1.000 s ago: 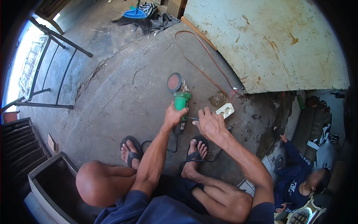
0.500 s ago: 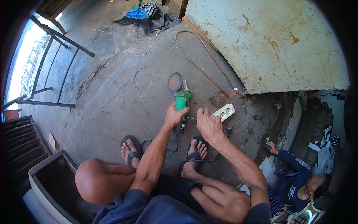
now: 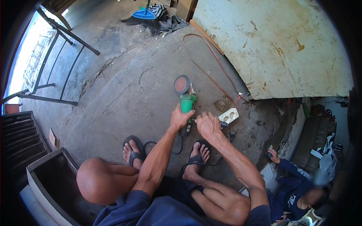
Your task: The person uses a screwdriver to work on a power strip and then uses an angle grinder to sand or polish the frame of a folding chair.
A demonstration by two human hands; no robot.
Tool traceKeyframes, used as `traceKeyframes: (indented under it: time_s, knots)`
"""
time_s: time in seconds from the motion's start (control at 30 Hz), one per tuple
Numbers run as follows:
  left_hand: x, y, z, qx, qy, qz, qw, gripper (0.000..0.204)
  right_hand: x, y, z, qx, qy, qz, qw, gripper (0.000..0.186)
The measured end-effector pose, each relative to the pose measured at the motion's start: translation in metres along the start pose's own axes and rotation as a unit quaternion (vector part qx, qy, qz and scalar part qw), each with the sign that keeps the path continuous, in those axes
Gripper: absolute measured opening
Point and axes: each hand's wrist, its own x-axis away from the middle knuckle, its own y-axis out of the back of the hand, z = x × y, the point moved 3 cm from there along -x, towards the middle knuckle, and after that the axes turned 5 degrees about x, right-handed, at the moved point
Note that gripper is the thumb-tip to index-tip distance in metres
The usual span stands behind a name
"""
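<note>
Both arms reach forward, left hand and right hand curled close together.

the right hand now sits closer to the left hand, drawn in from its earlier place nearer the white power strip; it grips a thin tool whose dark handle points toward the strip and whose tip meets the green grinder. the left hand rides slightly lower on the grinder's body. at lower right, the other person now leans back, with an arm stretched out to the wall's edge, hand raised there, where earlier the figure sat hunched lower.
</note>
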Motion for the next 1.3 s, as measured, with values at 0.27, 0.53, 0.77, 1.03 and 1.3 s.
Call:
traceKeyframes:
  time_s: [0.27, 0.53, 0.77, 1.03, 1.3]
  knots:
    - [-0.001, 0.003, 0.004, 0.000, 0.004, -0.008, 1.000, 0.064, -0.006, 0.009, 0.017, -0.014, -0.031, -0.041, 0.999, 0.019]
    - [-0.001, 0.001, 0.002, -0.007, 0.006, -0.011, 1.000, 0.065, -0.004, -0.011, 0.016, -0.004, -0.009, -0.070, 0.997, 0.018]
    - [0.000, 0.000, 0.003, -0.007, 0.014, -0.002, 1.000, 0.059, 0.006, -0.008, -0.004, -0.302, -0.074, -0.019, 0.950, 0.020]
    - [-0.012, 0.015, 0.020, 0.278, 0.096, 0.139, 0.946, 0.045, -0.002, -0.043, -0.019, -0.282, -0.136, 0.099, 0.945, 0.033]
    - [-0.009, 0.017, 0.017, 0.307, 0.095, 0.146, 0.936, 0.042, 0.001, -0.032, -0.028, -0.281, -0.184, 0.090, 0.938, 0.045]
